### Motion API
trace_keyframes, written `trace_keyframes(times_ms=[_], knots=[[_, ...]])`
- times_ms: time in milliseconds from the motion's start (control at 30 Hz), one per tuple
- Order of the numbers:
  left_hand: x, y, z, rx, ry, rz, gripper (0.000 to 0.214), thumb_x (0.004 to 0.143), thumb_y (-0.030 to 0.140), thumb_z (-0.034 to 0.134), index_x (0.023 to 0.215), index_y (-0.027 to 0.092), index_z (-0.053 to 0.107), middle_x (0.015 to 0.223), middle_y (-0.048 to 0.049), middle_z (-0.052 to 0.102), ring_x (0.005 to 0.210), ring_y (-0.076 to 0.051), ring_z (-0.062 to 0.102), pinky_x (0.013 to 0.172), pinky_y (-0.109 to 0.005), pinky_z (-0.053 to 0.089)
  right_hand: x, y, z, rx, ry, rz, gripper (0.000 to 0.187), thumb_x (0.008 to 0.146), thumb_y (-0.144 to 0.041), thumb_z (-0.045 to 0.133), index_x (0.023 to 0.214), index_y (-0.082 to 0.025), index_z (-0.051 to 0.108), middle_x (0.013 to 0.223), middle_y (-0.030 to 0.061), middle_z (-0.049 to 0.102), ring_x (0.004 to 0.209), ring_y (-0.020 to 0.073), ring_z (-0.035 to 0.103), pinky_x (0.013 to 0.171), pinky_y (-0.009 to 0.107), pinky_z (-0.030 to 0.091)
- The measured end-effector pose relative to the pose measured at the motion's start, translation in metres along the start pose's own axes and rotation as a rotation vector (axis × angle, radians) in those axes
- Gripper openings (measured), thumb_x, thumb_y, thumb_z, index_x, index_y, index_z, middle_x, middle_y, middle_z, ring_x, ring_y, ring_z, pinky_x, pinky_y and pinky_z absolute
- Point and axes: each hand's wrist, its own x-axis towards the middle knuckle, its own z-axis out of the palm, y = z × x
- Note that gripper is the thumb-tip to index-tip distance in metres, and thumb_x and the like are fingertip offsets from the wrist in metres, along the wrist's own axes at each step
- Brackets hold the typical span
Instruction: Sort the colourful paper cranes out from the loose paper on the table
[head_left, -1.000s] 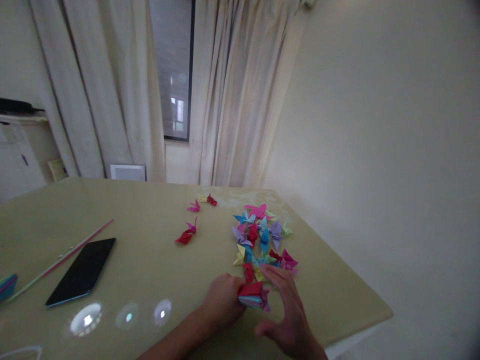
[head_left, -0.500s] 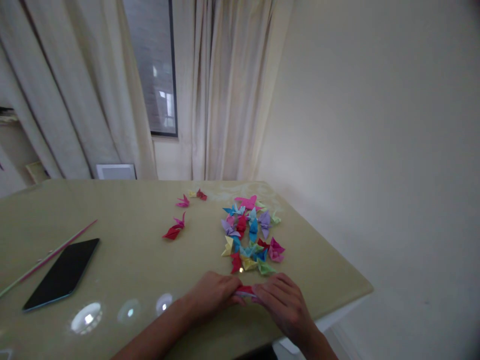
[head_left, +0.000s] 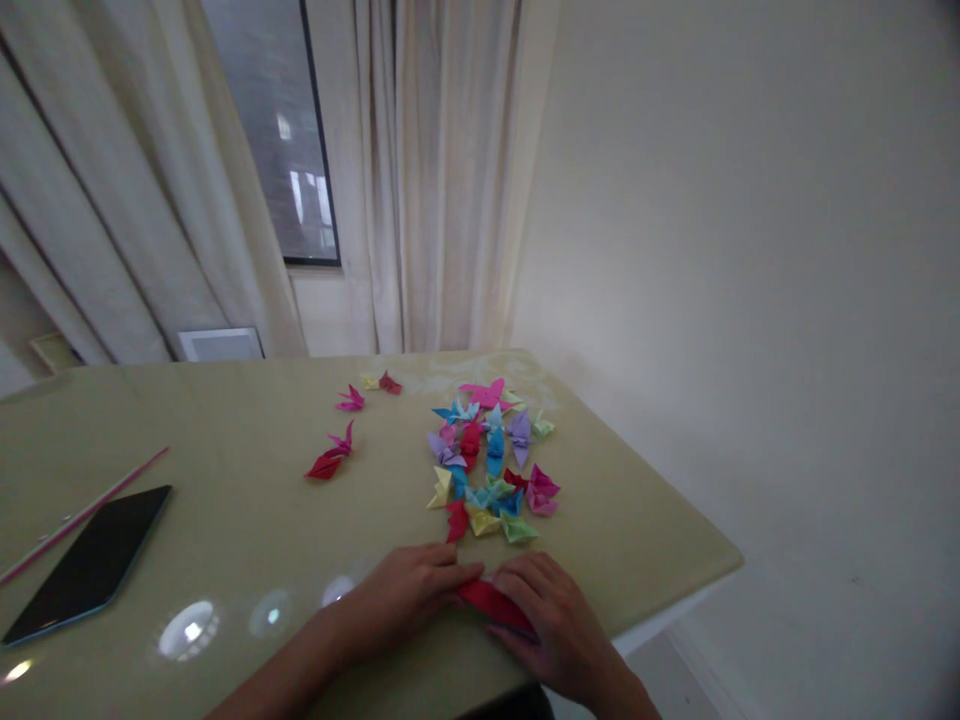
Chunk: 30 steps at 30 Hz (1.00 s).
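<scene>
A piece of folded red paper (head_left: 496,606) lies between my two hands near the table's front edge. My right hand (head_left: 553,622) grips its right end, thumb below and fingers above. My left hand (head_left: 414,590) is closed at the paper's left end, with the fingertips pressed on it. Just beyond my hands spreads a cluster of small origami cranes in several colours, among them a red one (head_left: 457,521), a yellow one (head_left: 482,519) and a light green one (head_left: 517,528). The fingers hide part of the red paper.
Farther left lie a pink crane (head_left: 350,398), a red one (head_left: 325,464) and a dark red one (head_left: 389,382). A black tablet-like device (head_left: 94,560) and thin pink and white strips (head_left: 112,490) rest on the table's left side. A wall (head_left: 750,300) runs along the right.
The red paper has turned, showing a wider red face angled down to the right. My right hand has moved slightly down and left. The whole view has shifted a little.
</scene>
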Motion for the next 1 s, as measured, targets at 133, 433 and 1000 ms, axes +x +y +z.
trace_keyframes(times_ms=[133, 433, 1000], knots=[[-0.002, -0.009, 0.005, -0.081, 0.014, -0.013, 0.037, 0.107, 0.041, 0.051, 0.140, 0.039, 0.066, 0.115, -0.0035, 0.076, 0.102, -0.023, 0.071, 0.091, -0.028, 0.053, 0.002, -0.002, -0.001, 0.045, -0.121, 0.043, 0.035, 0.096, -0.050, 0.072, 0.116, -0.023, 0.063, 0.118, 0.0074, 0.073, 0.104, 0.0272, 0.065, 0.093, 0.039, 0.053], [-0.008, -0.024, -0.010, -0.210, 0.042, -0.043, 0.034, 0.104, 0.048, 0.059, 0.130, 0.032, 0.074, 0.108, -0.0047, 0.079, 0.097, -0.021, 0.072, 0.089, -0.028, 0.054, 0.001, 0.001, 0.006, 0.071, -0.245, 0.193, 0.016, 0.098, -0.034, 0.070, 0.110, -0.026, 0.062, 0.126, 0.0031, 0.068, 0.114, 0.0267, 0.060, 0.105, 0.043, 0.042], [-0.006, -0.027, -0.014, -0.475, 0.257, -0.147, 0.027, 0.090, 0.041, 0.080, 0.111, 0.025, 0.084, 0.099, -0.0040, 0.085, 0.082, -0.019, 0.078, 0.076, -0.024, 0.059, 0.001, 0.000, 0.006, 0.112, -0.179, 0.223, 0.022, 0.094, -0.028, 0.074, 0.113, -0.027, 0.063, 0.121, 0.0026, 0.070, 0.109, 0.0264, 0.061, 0.098, 0.040, 0.045]])
